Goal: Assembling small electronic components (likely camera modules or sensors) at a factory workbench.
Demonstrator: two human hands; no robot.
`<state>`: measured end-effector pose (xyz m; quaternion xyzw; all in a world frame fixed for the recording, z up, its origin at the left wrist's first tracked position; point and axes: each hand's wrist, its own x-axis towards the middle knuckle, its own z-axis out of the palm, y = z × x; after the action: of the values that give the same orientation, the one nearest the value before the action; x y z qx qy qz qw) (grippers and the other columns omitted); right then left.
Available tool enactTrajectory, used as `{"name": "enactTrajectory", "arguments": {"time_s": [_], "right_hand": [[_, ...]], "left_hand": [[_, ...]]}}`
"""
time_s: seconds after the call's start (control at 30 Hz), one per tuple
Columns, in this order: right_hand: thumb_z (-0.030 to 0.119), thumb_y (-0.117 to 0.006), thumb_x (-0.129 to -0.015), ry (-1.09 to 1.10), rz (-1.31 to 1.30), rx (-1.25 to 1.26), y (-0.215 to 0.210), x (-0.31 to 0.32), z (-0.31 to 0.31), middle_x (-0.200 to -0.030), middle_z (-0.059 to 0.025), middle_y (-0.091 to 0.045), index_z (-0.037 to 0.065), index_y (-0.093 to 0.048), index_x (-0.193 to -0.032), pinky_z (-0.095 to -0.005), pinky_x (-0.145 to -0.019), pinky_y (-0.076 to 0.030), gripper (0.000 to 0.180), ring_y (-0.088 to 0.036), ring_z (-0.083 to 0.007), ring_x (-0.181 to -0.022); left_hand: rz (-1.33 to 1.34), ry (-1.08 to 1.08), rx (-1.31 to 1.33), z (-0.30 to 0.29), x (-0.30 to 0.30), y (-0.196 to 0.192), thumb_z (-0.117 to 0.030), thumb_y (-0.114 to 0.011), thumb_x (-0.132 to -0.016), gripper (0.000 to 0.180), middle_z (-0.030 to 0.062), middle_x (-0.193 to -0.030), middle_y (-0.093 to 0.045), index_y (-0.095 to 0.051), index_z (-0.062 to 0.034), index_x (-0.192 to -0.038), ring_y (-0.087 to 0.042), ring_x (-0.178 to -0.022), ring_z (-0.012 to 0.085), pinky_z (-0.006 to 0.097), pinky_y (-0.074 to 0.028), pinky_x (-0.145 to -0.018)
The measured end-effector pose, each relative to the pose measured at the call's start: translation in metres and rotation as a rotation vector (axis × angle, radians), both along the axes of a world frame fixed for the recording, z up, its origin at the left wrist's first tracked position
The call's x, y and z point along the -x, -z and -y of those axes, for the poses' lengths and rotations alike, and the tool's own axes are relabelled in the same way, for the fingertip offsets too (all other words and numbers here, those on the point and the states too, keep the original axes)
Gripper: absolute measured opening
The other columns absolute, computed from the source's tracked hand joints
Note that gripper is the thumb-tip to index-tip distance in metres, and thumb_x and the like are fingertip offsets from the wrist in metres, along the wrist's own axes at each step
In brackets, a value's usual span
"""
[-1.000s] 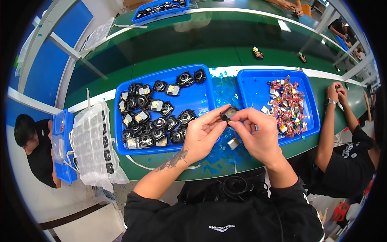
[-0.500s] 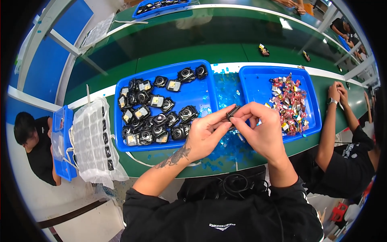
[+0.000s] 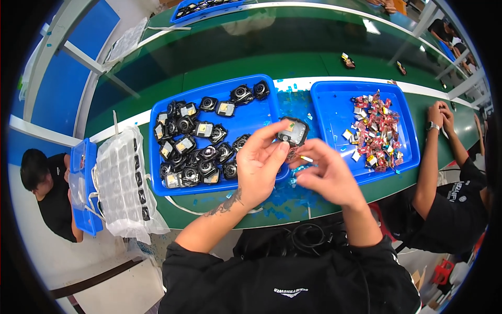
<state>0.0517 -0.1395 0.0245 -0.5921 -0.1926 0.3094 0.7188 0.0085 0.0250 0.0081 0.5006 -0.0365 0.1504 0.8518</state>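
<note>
In the head view, the black case (image 3: 293,132) has turned since the earlier frame: half a second ago it sat edge-on between both hands, and it now shows its grey inner face. The right hand (image 3: 334,178) has drawn down and away from it, its fingers more spread.

The left hand (image 3: 261,165) grasps the case between thumb and fingers, over the gap between the two trays. A small pale piece (image 3: 306,159) shows at the right hand's fingertips, near the case; whether those fingers pinch it, I cannot tell.

To the left, the larger blue tray (image 3: 251,123) carries many black casings (image 3: 207,153), some with silver faces. To the right, the other blue tray (image 3: 332,110) holds a heap of small red and white parts (image 3: 376,131). Blue scraps (image 3: 292,104) litter the green counter (image 3: 324,209) between them. A translucent white moulded tray (image 3: 117,180) lies farther left.
</note>
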Motion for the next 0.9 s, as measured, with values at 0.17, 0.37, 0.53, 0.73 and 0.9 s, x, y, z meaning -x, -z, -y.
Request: {"name": "enactTrajectory", "arguments": {"time_s": [0.17, 0.37, 0.53, 0.73, 0.9], "right_hand": [[0.000, -0.072, -0.081, 0.182, 0.019, -0.022, 0.010, 0.003, -0.003, -0.092, -0.0049, -0.066, 0.002, -0.060, -0.101, -0.0253, -0.078, -0.053, 0.023, -0.065, -0.0119, -0.088], [-0.003, -0.072, -0.077, 0.430, 1.090, 0.285, -0.016, 0.005, 0.000, -0.080, -0.0088, -0.064, 0.002, -0.065, -0.086, -0.0302, -0.060, -0.049, 0.012, -0.064, -0.0186, -0.071], [-0.003, -0.070, -0.080, 0.394, 0.515, 0.136, -0.018, 0.016, 0.011, -0.089, -0.0098, -0.065, -0.001, -0.067, -0.094, -0.0260, -0.068, -0.053, 0.015, -0.065, -0.0153, -0.079], [0.001, -0.067, -0.086, 0.250, 0.425, 0.237, -0.020, 0.005, 0.021, -0.091, -0.0085, -0.065, -0.002, -0.067, -0.095, -0.0224, -0.064, -0.053, 0.010, -0.064, -0.0122, -0.081], [0.002, -0.066, -0.086, 0.150, 0.118, 0.230, -0.020, 0.002, 0.027, -0.088, -0.0074, -0.065, -0.001, -0.065, -0.091, -0.0228, -0.061, -0.052, 0.006, -0.062, -0.0120, -0.076]], "left_hand": [[0.172, -0.179, -0.713, -0.012, 0.001, -0.008, 0.008, -0.056, -0.087, 0.027, 0.0184, -0.117, -0.063, -0.068, 0.0019, -0.111, -0.065, -0.101, 0.0236, 0.030, -0.052, -0.086], [0.276, -0.195, -0.989, -0.017, 0.000, -0.015, 0.000, -0.075, -0.076, 0.031, 0.0170, -0.113, -0.065, -0.070, 0.0001, -0.106, -0.068, -0.093, 0.0254, 0.032, -0.057, -0.075], [0.401, -0.206, -1.119, -0.020, 0.002, -0.015, 0.002, -0.077, -0.069, 0.021, 0.0135, -0.105, -0.069, -0.073, 0.0003, -0.090, -0.070, -0.087, 0.0252, 0.029, -0.057, -0.077], [0.646, -0.289, -1.250, -0.021, -0.002, -0.009, 0.001, -0.076, -0.067, 0.018, 0.0184, -0.104, -0.068, -0.067, 0.0048, -0.083, -0.069, -0.093, 0.0317, 0.036, -0.061, -0.073], [0.704, -0.266, -1.324, -0.024, 0.001, -0.010, 0.000, -0.075, -0.066, 0.021, 0.0197, -0.107, -0.067, -0.067, 0.0062, -0.085, -0.068, -0.096, 0.0332, 0.034, -0.060, -0.069]]}}
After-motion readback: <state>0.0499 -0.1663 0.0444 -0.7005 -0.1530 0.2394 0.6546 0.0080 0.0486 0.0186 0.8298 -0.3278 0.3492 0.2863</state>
